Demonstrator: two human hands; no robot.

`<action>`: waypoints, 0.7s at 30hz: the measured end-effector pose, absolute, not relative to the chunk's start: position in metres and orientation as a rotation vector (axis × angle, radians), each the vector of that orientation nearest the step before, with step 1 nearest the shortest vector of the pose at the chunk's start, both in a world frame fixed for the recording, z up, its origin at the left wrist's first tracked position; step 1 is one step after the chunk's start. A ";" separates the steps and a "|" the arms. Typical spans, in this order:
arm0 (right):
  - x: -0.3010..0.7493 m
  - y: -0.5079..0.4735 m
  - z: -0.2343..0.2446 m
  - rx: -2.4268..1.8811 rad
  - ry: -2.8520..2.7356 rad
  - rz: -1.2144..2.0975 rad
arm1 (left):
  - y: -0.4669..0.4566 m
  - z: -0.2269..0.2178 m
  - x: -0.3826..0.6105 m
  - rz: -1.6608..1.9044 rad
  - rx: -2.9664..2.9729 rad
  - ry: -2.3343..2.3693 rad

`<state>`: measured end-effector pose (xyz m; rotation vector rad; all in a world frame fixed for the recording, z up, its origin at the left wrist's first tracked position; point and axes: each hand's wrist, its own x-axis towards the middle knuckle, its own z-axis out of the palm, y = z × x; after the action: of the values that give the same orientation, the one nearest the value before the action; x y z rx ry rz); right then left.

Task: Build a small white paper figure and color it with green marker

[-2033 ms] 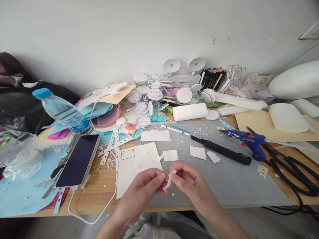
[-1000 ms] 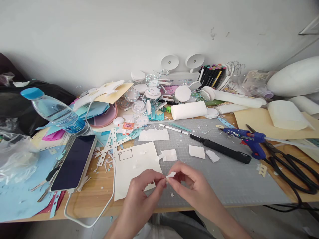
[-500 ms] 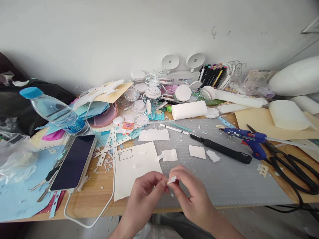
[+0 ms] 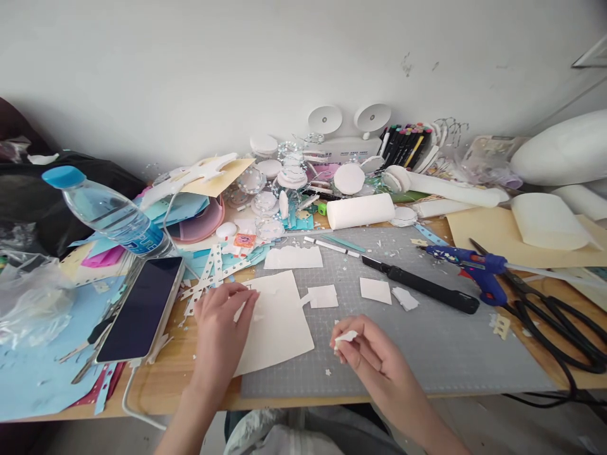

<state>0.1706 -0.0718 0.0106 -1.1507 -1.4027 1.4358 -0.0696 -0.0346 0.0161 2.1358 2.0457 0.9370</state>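
Observation:
My right hand (image 4: 374, 363) pinches a small torn white paper scrap (image 4: 347, 336) between thumb and fingers, above the grey cutting mat (image 4: 427, 360). My left hand (image 4: 220, 335) hovers at the left side of a cream sheet of paper (image 4: 279, 335), its thumb and fingertips brought together; whether something tiny sits between them I cannot make out. The hand covers most of the rectangle drawn on that sheet. Beside the sheet lies a small white paper piece (image 4: 323, 296) with a narrow strip at its left. Farther right are a white rectangle (image 4: 375, 291) and a ragged scrap (image 4: 405, 298).
A black-handled cutter (image 4: 427, 287), a blue glue gun (image 4: 467, 259) and large black scissors (image 4: 545, 309) lie to the right. A phone (image 4: 140, 309) and water bottle (image 4: 111, 218) are on the left. White round pieces and a white roll (image 4: 360, 210) crowd the back.
My hands have parted. The left moved left and forward over the cream sheet, which has turned slightly; the right moved a little right, still pinching the torn scrap.

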 end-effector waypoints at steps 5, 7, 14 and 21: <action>0.170 -0.067 0.010 -1.234 -1.244 1.531 | -0.036 0.025 -0.073 0.843 2.331 2.242; 0.173 -0.062 0.009 -1.246 -1.258 1.535 | -0.040 0.027 -0.065 0.889 2.375 2.152; 0.190 -0.041 0.008 -1.320 -1.414 1.484 | -0.031 0.025 -0.014 0.612 2.408 1.517; 0.212 -0.037 0.002 -1.385 -1.414 1.464 | 0.003 0.027 0.004 0.354 2.427 1.401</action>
<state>0.2118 -0.0366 0.0019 -1.3850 -1.4143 1.4638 0.0045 0.0026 0.0272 2.4272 1.4014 0.3539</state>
